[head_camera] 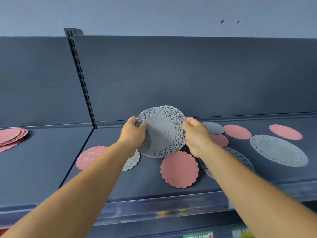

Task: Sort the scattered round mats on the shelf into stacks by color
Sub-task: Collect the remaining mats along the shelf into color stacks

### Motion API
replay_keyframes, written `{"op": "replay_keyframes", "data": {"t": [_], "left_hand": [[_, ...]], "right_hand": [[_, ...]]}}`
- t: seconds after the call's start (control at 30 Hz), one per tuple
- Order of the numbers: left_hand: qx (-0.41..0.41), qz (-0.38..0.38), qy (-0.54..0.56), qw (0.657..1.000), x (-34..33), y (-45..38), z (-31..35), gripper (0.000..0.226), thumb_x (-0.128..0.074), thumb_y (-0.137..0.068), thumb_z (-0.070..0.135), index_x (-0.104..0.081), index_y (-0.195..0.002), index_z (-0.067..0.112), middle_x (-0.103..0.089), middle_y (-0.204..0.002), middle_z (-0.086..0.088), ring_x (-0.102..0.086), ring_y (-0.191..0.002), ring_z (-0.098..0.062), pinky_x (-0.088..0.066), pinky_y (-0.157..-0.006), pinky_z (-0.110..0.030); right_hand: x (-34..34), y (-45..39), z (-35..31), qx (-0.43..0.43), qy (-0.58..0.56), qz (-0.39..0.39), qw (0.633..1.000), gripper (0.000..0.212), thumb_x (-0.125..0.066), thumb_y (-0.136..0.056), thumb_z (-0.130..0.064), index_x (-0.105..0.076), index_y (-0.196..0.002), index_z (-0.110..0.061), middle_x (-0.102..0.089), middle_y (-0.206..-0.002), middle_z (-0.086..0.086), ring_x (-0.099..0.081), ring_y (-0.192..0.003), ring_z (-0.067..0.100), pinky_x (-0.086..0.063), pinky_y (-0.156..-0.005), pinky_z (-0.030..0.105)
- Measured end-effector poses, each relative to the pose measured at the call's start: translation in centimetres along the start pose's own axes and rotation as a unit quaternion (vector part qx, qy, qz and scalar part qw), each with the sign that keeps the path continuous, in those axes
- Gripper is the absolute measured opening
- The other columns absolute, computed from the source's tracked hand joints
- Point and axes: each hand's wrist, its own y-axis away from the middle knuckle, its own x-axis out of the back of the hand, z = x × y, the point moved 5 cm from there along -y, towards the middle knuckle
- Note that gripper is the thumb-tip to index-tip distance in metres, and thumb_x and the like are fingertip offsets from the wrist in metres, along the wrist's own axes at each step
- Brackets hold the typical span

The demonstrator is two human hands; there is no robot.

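A small bundle of grey lace-edged mats [163, 133] is lifted above the shelf, tilted toward me. My left hand [133, 133] grips its left edge and my right hand [197, 134] grips its right edge. Below on the dark shelf [145, 179] lie pink scalloped mats [179, 169], [91, 157], [237, 131], [285, 131]. A large grey lace mat [278, 150] lies at the right. Another grey lace mat [240, 157] is partly hidden under my right forearm. A small grey mat [133, 160] peeks out under my left wrist.
A stack of pink mats [11, 137] sits on the neighbouring shelf section at the far left. A slotted upright [82, 79] divides the two sections. The dark back panel [188, 74] rises behind. A clear front rail [163, 206] edges the shelf.
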Motion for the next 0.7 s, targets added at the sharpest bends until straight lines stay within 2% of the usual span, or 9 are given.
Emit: {"op": "replay_keyframes", "data": {"t": [0.03,0.1,0.17,0.23,0.27,0.33,0.43,0.6,0.7], "left_hand": [[-0.007,-0.001,-0.004,1.0,-0.5,0.0,0.3,0.02,-0.046,-0.095,0.017,-0.037,-0.077,0.014,-0.041,-0.068,-0.001,-0.038,-0.058,-0.017,-0.031,-0.052,-0.027],[-0.025,-0.008,-0.004,1.0,-1.4,0.2,0.9,0.02,-0.049,-0.094,0.018,-0.038,-0.078,0.014,-0.043,-0.069,0.0,-0.04,-0.058,-0.016,-0.032,-0.05,-0.026],[-0.041,-0.02,0.014,0.999,-2.4,0.6,1.6,0.012,-0.053,-0.092,0.02,-0.043,-0.088,0.017,-0.048,-0.074,0.001,-0.046,-0.06,-0.017,-0.035,-0.05,-0.025],[-0.058,-0.043,0.024,0.997,-3.6,1.0,2.4,0.014,-0.055,-0.092,0.021,-0.043,-0.098,0.022,-0.05,-0.078,0.003,-0.049,-0.062,-0.015,-0.038,-0.052,-0.025],[-0.074,-0.054,0.014,0.996,-4.3,1.0,2.8,0.011,-0.054,-0.093,0.021,-0.043,-0.095,0.022,-0.048,-0.075,0.004,-0.047,-0.062,-0.016,-0.037,-0.052,-0.025],[-0.114,-0.058,-0.004,0.992,-5.2,1.3,3.8,0.014,-0.051,-0.093,0.017,-0.045,-0.08,0.015,-0.042,-0.067,0.002,-0.04,-0.062,-0.021,-0.033,-0.052,-0.027],[-0.138,-0.052,-0.007,0.989,-6.1,1.5,4.9,0.014,-0.048,-0.094,0.016,-0.051,-0.083,0.006,-0.043,-0.071,-0.002,-0.038,-0.067,-0.021,-0.032,-0.055,-0.029],[-0.099,-0.056,0.013,0.993,-7.4,1.1,4.4,0.016,-0.044,-0.089,0.027,-0.044,-0.078,0.015,-0.047,-0.072,0.0,-0.042,-0.067,-0.024,-0.039,-0.067,-0.036],[-0.098,-0.063,0.023,0.993,-8.0,1.3,4.3,0.022,-0.043,-0.093,0.019,-0.037,-0.072,0.015,-0.04,-0.067,-0.001,-0.036,-0.064,-0.023,-0.036,-0.06,-0.035]], "right_hand": [[0.5,0.2,0.0,0.0,-0.005,-0.004,1.0,0.027,-0.044,-0.094,-0.019,-0.069,-0.084,-0.024,-0.073,-0.1,0.008,-0.062,-0.083,0.021,-0.053,-0.08,0.036],[1.8,0.6,0.0,0.004,-0.007,-0.006,1.0,0.027,-0.042,-0.093,-0.018,-0.068,-0.086,-0.021,-0.068,-0.11,0.017,-0.053,-0.081,0.017,-0.045,-0.075,0.035],[3.2,1.1,0.3,-0.003,0.009,-0.008,1.0,0.028,-0.04,-0.095,-0.019,-0.068,-0.094,-0.023,-0.069,-0.111,0.013,-0.057,-0.088,0.014,-0.049,-0.085,0.037],[4.7,1.7,0.3,-0.002,0.047,-0.002,0.999,0.032,-0.038,-0.095,-0.026,-0.066,-0.108,-0.033,-0.07,-0.112,-0.004,-0.061,-0.105,0.013,-0.05,-0.097,0.039],[5.5,2.1,0.1,0.006,0.086,0.009,0.996,0.034,-0.037,-0.093,-0.03,-0.063,-0.114,-0.038,-0.067,-0.116,-0.009,-0.06,-0.111,0.015,-0.048,-0.099,0.04],[7.2,3.1,-0.3,0.017,0.181,0.02,0.983,0.037,-0.036,-0.095,-0.027,-0.059,-0.122,-0.038,-0.063,-0.122,-0.004,-0.058,-0.113,0.021,-0.047,-0.097,0.035],[9.8,4.3,0.6,-0.013,0.306,0.015,0.952,0.046,-0.046,-0.095,-0.019,-0.042,-0.14,-0.027,-0.053,-0.138,0.005,-0.055,-0.117,0.024,-0.046,-0.092,0.033],[12.8,6.1,2.5,-0.119,0.531,0.022,0.839,0.081,-0.064,-0.078,-0.047,-0.027,-0.146,-0.023,-0.038,-0.148,0.006,-0.034,-0.136,0.031,-0.038,-0.106,0.042],[13.2,6.4,2.4,-0.131,0.551,0.032,0.824,0.09,-0.067,-0.071,-0.052,-0.027,-0.146,-0.02,-0.036,-0.147,0.007,-0.03,-0.137,0.031,-0.038,-0.105,0.044]]}}
